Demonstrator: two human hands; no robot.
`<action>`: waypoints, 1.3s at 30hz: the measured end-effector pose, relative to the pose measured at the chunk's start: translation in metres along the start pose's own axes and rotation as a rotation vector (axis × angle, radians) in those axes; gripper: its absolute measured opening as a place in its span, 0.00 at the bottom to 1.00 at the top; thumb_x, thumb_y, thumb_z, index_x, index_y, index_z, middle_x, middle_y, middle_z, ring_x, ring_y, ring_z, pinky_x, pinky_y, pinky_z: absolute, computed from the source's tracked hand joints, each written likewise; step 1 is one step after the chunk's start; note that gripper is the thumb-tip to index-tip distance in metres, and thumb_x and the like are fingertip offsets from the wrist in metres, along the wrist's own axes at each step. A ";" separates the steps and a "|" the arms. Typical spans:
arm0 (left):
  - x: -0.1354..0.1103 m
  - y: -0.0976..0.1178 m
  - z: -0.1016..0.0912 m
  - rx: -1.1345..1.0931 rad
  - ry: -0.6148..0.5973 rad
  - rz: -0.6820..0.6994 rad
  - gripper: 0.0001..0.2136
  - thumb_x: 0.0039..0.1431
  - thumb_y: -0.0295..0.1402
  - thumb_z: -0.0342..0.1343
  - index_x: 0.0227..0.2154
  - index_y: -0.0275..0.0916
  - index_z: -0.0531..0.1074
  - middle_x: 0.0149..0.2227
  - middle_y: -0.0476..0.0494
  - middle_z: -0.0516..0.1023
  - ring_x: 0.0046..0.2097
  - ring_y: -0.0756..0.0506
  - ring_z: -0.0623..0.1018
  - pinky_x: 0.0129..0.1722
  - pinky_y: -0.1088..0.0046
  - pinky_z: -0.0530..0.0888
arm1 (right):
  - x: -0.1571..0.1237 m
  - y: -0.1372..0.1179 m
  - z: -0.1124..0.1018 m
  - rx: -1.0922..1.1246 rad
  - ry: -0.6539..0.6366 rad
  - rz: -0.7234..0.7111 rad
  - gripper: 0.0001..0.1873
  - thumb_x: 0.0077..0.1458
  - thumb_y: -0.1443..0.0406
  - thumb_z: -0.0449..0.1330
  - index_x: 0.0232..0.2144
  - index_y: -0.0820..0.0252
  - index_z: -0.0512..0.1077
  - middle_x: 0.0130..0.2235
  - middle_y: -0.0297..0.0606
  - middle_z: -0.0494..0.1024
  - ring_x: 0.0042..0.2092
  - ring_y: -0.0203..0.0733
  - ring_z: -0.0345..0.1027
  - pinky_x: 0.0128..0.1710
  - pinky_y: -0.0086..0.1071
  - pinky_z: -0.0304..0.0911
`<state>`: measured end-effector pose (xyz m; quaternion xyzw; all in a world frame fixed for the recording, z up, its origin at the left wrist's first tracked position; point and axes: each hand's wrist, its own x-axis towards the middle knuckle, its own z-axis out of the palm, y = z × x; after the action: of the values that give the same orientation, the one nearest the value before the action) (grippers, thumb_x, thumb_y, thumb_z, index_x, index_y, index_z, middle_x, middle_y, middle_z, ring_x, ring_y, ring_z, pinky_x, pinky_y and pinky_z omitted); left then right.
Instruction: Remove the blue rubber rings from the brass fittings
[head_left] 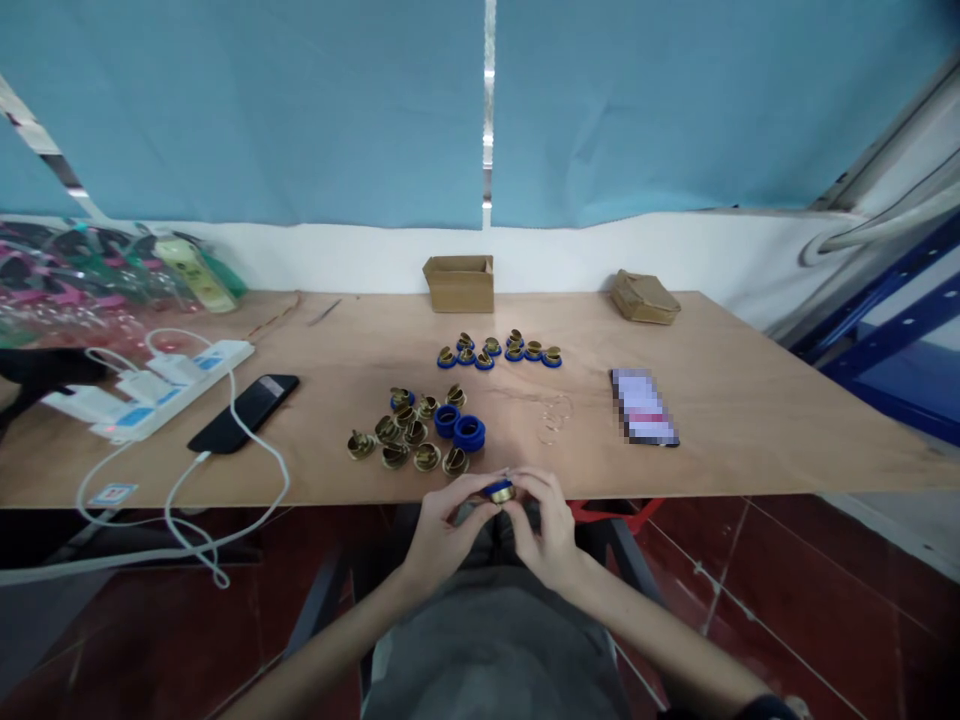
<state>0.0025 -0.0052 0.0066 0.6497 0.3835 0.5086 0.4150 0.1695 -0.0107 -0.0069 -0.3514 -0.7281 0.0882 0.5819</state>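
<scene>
Just off the table's front edge, my left hand (448, 525) and my right hand (546, 522) pinch one small round brass piece with a blue ring (500, 491) between fingertips and thumbs. Beyond my left hand lie several loose brass pieces (395, 455), round with raised tabs. Beside them sit stacked blue rings (469, 432). Farther back, several brass pieces on blue rings (484, 358) stand in a loose group. Thin wire-like rings (556, 415) lie flat to the right of the blue rings.
A phone with a lit screen (643, 408) lies at right; a black phone (244, 414) on a white cable lies left by a power strip (157, 395). An open cardboard box (463, 285) and a crumpled brown package (645, 298) stand at the back. Several bottles (75, 285) crowd the left.
</scene>
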 end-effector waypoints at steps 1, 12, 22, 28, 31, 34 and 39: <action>0.000 0.000 0.000 0.009 -0.003 0.014 0.12 0.59 0.27 0.61 0.46 0.40 0.81 0.45 0.41 0.86 0.47 0.42 0.84 0.48 0.67 0.81 | -0.001 0.000 0.001 -0.003 0.007 -0.002 0.20 0.64 0.74 0.55 0.55 0.55 0.65 0.46 0.46 0.74 0.43 0.45 0.75 0.38 0.38 0.77; 0.000 -0.002 -0.001 0.103 0.009 0.041 0.11 0.60 0.27 0.61 0.44 0.40 0.81 0.43 0.41 0.86 0.44 0.42 0.85 0.48 0.68 0.81 | -0.003 0.004 0.002 0.004 -0.034 0.018 0.19 0.64 0.73 0.54 0.55 0.56 0.64 0.47 0.46 0.74 0.45 0.45 0.76 0.38 0.37 0.78; 0.003 -0.003 -0.003 0.240 0.011 0.220 0.11 0.61 0.23 0.59 0.44 0.40 0.80 0.40 0.43 0.86 0.41 0.45 0.84 0.44 0.73 0.80 | -0.011 0.015 0.004 -0.099 -0.008 -0.133 0.24 0.63 0.76 0.55 0.60 0.56 0.66 0.50 0.49 0.77 0.50 0.49 0.77 0.48 0.43 0.78; 0.002 -0.006 -0.002 0.295 -0.012 0.308 0.13 0.62 0.22 0.58 0.46 0.42 0.79 0.44 0.43 0.85 0.45 0.45 0.84 0.48 0.72 0.80 | -0.012 0.021 0.006 -0.052 0.007 -0.126 0.21 0.61 0.76 0.55 0.55 0.58 0.66 0.44 0.47 0.77 0.45 0.47 0.76 0.42 0.40 0.78; 0.002 -0.005 -0.002 0.331 -0.042 0.359 0.14 0.63 0.21 0.57 0.47 0.41 0.78 0.45 0.42 0.85 0.46 0.45 0.84 0.49 0.71 0.80 | -0.012 0.023 0.005 -0.048 -0.001 -0.143 0.19 0.59 0.76 0.55 0.52 0.58 0.66 0.42 0.45 0.76 0.43 0.47 0.76 0.39 0.39 0.77; 0.002 -0.005 -0.002 0.371 -0.046 0.406 0.13 0.64 0.20 0.56 0.47 0.40 0.77 0.46 0.42 0.85 0.47 0.45 0.84 0.50 0.71 0.80 | -0.012 0.026 0.003 -0.052 -0.022 -0.151 0.19 0.58 0.76 0.54 0.50 0.58 0.65 0.40 0.44 0.76 0.42 0.46 0.75 0.39 0.38 0.76; 0.003 -0.007 -0.004 0.414 -0.028 0.440 0.12 0.65 0.22 0.54 0.48 0.40 0.76 0.45 0.41 0.85 0.46 0.45 0.84 0.49 0.70 0.81 | -0.009 0.026 0.000 -0.051 -0.057 -0.160 0.19 0.58 0.75 0.56 0.50 0.58 0.65 0.42 0.45 0.76 0.43 0.46 0.76 0.40 0.38 0.76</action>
<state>-0.0012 0.0006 0.0018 0.7947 0.3234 0.4885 0.1589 0.1814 0.0029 -0.0283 -0.3041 -0.7723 0.0328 0.5567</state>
